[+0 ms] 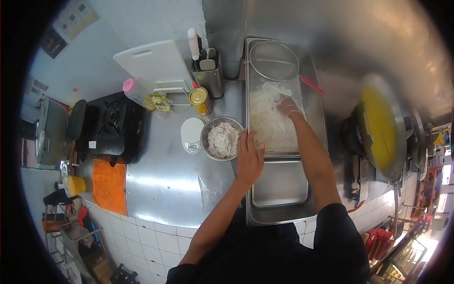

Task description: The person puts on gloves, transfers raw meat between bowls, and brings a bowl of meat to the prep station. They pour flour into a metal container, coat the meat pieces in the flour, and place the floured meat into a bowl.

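My left hand [250,156] rests with its fingers stretched out over the left rim of a metal tray [248,109], against a steel bowl [204,147]. The bowl holds pale, flour-coated pieces [223,139]. White flour [272,125] covers the bottom of the tray's far section. My right hand [288,107] is down in that flour, apparently in a thin clear glove; its fingers are blurred and partly hidden. At the tray's far end sits a round sieve [274,61] with a pink handle [311,85].
Left of the bowl are a white kitchen scale [192,132] and a yellow can [200,101]. A black stove [112,122] and an orange cloth [109,184] lie farther left. On the right stands a large wok [378,130] with yellow contents. A utensil holder [208,75] stands behind.
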The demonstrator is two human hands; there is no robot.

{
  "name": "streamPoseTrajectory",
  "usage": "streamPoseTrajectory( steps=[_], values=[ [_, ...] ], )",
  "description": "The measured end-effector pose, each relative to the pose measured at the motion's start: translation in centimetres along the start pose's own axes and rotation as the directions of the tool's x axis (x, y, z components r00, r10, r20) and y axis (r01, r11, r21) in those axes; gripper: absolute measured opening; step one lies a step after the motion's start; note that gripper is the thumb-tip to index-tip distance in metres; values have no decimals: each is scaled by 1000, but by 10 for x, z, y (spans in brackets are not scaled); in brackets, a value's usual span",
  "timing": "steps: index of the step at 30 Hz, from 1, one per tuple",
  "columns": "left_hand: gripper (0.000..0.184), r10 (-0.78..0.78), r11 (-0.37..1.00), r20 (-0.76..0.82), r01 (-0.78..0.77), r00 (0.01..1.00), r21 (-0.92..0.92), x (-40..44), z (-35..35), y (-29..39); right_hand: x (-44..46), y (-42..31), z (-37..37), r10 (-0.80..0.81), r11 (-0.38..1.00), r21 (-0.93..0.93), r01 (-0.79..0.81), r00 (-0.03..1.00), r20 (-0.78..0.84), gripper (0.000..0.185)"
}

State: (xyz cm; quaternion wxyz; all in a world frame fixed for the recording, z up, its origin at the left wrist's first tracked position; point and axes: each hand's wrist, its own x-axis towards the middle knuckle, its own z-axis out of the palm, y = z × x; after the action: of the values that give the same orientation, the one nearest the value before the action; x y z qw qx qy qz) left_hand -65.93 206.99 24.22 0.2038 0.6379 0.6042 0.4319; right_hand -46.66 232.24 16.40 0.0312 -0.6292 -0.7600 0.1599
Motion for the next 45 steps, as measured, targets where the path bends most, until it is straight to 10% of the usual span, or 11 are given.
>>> streamPoseTrajectory(
  steps=[4,7,10,16,22,28,35,43,45],
  values=[
    [48,-7,1000,-13,7,1000,-22,1,2,-2,-14,24,-21,-70,990,-109,94,977,202,32],
    [47,-23,999,-8,23,1000,-49,1,2,-2,-44,54,13,-407,872,-169,459,872,272,31],
    [47,-23,998,-12,22,1000,-64,1,2,0,-55,65,38,-275,934,-183,308,943,186,33],
    [47,-23,997,-10,23,1000,-69,-2,6,-7,-103,-13,-41,-67,985,-91,143,822,566,35],
    [47,-39,996,0,39,999,-83,-1,4,-4,-102,6,18,-201,965,-80,251,898,392,32],
    [47,-20,996,-7,19,1000,-87,1,2,-3,-101,8,-64,-20,998,-44,36,949,314,24],
    [47,-20,997,-11,19,1000,-77,-1,3,-3,-145,-10,-50,-229,954,9,299,712,664,29],
    [46,-15,997,-17,14,1000,-79,1,0,0,-110,-25,-33,-125,991,21,134,841,526,24],
    [46,-29,997,-27,27,999,-78,1,1,-1,-99,-8,-40,-229,940,-127,316,862,453,22]
  ],
)
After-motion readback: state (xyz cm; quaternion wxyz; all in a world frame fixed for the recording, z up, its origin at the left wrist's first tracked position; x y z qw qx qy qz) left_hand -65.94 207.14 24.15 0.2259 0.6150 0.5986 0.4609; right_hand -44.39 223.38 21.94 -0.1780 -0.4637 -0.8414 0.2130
